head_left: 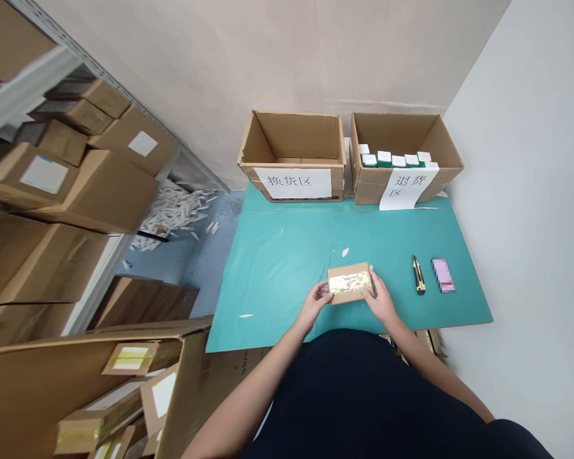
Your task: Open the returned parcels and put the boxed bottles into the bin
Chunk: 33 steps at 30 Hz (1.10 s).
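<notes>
A small brown cardboard box (349, 283) sealed with shiny tape lies on the teal table top (277, 268), near its front edge. My left hand (314, 304) grips the box's left end with curled fingers. My right hand (381, 298) holds the right end, fingers wrapped over its edge. Both hands rest low on the table.
A yellow-black utility knife (418, 275) and a pink phone (442, 275) lie to the right. Two open cartons stand at the back: a labelled one on the left (294, 171) and one holding green-white boxes (402, 167). Shelves of cartons (67, 191) fill the left; an open carton (105, 395) sits at lower left.
</notes>
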### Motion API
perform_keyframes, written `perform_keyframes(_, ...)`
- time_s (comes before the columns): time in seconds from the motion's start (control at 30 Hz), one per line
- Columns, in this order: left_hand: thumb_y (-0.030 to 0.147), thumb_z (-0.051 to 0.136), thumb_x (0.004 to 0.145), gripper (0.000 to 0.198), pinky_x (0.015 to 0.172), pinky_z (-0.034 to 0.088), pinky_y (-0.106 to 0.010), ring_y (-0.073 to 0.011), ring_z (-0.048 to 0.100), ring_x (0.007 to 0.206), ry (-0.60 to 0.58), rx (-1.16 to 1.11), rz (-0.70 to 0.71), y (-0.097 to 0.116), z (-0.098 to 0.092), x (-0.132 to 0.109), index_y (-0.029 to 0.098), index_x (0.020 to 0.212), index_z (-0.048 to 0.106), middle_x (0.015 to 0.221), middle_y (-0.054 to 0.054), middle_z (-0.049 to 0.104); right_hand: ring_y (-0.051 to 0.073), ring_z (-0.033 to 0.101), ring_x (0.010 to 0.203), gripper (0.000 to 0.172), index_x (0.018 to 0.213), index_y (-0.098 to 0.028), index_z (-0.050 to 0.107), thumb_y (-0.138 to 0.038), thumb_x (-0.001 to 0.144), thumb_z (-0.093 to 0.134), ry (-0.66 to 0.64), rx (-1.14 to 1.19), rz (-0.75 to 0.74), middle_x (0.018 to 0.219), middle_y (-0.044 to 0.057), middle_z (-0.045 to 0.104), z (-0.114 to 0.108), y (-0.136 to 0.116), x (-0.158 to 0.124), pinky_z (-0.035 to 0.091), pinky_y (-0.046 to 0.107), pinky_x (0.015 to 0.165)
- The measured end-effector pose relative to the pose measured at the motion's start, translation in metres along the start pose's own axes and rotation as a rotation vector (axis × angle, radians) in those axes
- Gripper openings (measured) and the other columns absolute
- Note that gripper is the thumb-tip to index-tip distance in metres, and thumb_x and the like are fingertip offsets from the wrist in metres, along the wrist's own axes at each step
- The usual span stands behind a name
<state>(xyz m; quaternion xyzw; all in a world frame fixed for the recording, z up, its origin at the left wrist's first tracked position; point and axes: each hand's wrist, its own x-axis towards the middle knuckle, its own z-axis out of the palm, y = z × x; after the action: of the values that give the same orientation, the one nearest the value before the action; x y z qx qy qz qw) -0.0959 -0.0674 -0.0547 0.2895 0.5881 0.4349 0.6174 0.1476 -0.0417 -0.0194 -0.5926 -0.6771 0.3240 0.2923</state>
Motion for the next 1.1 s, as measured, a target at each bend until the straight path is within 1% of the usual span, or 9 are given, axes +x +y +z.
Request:
perform_keyframes(0.13,0.052,0.081,0.070,0.068,0.090,0.055,-0.037,-0.0231,0.065,0.101,-0.026,0.002,0.032,0.011,-0.007,-0.005,0.020,0.128,0.066,0.114,-0.010,0.068,0.029,0.039,0.146,0.057,0.149,-0.028,0.051,-0.014,0.094,0.044,-0.046,-0.233,-0.191,0.155,0.008,0.047,-0.004,-0.009,0.002,0.039,0.052,0.118)
perform_keyframes(0.27,0.052,0.078,0.074,0.066,0.090,0.056,-0.040,-0.0266,0.065,0.109,-0.046,-0.040,-0.002,0.012,-0.007,-0.002,0.021,0.130,0.064,0.121,-0.011,0.067,0.027,0.047,0.137,0.051,0.137,-0.025,0.064,-0.010,0.095,0.038,-0.130,-0.329,-0.306,0.143,0.006,0.061,-0.016,-0.002,0.005,0.040,0.048,0.116)
perform_keyframes(0.4,0.051,0.079,0.074,0.070,0.094,0.055,-0.040,-0.0299,0.061,0.123,-0.032,-0.024,-0.075,0.001,-0.007,0.007,0.021,0.135,0.060,0.135,-0.014,0.062,0.029,0.054,0.129,0.040,0.131,-0.022,0.067,-0.028,0.101,0.040,-0.004,-0.368,-0.228,0.137,0.009,0.066,-0.034,0.012,0.008,0.038,0.053,0.114)
perform_keyframes(0.53,0.054,0.081,0.074,0.079,0.096,0.053,-0.041,-0.0328,0.054,0.133,-0.018,0.038,-0.216,-0.015,-0.001,0.019,0.021,0.141,0.055,0.147,-0.018,0.054,0.033,0.059,0.122,0.047,0.133,-0.017,0.065,-0.043,0.101,0.043,0.097,-0.378,-0.060,0.129,0.015,0.069,-0.053,0.028,0.014,0.039,0.055,0.110)
perform_keyframes(0.67,0.059,0.083,0.070,0.083,0.100,0.050,-0.042,-0.0349,0.050,0.138,-0.111,0.026,-0.277,-0.021,0.019,0.030,0.021,0.138,0.057,0.152,-0.019,0.050,0.034,0.059,0.125,0.059,0.139,-0.018,0.061,-0.057,0.098,0.043,0.068,-0.251,0.185,0.135,0.015,0.066,-0.068,0.051,0.024,0.045,0.050,0.106)
perform_keyframes(0.8,0.057,0.083,0.069,0.076,0.100,0.049,-0.044,-0.0331,0.057,0.130,-0.240,-0.015,-0.237,-0.020,0.043,0.038,0.022,0.133,0.061,0.140,-0.015,0.061,0.033,0.057,0.131,0.067,0.139,-0.023,0.062,-0.067,0.092,0.046,0.060,-0.027,0.338,0.141,0.013,0.063,-0.076,0.082,0.030,0.047,0.049,0.107)
perform_keyframes(0.93,0.052,0.088,0.063,0.077,0.095,0.052,-0.042,-0.0274,0.066,0.109,-0.147,0.017,-0.124,-0.025,0.044,0.036,0.019,0.127,0.062,0.126,-0.014,0.067,0.031,0.063,0.124,0.069,0.133,-0.022,0.066,-0.072,0.089,0.047,0.041,0.181,0.333,0.132,0.012,0.069,-0.068,0.103,0.026,0.051,0.049,0.104)
perform_keyframes(1.03,0.050,0.089,0.062,0.072,0.092,0.053,-0.040,-0.0220,0.066,0.097,-0.062,0.065,-0.040,-0.030,0.026,0.029,0.018,0.121,0.063,0.114,-0.011,0.068,0.030,0.069,0.114,0.067,0.133,-0.023,0.066,-0.070,0.088,0.052,-0.057,0.342,0.313,0.128,0.011,0.072,-0.048,0.107,0.016,0.057,0.049,0.094)
perform_keyframes(1.1,0.050,0.088,0.062,0.069,0.090,0.053,-0.038,-0.0200,0.065,0.092,-0.035,0.088,-0.025,-0.033,0.014,0.023,0.017,0.118,0.064,0.108,-0.009,0.068,0.031,0.068,0.117,0.070,0.136,-0.023,0.063,-0.069,0.084,0.058,-0.062,0.388,0.286,0.133,0.012,0.069,-0.031,0.108,0.009,0.056,0.049,0.096)
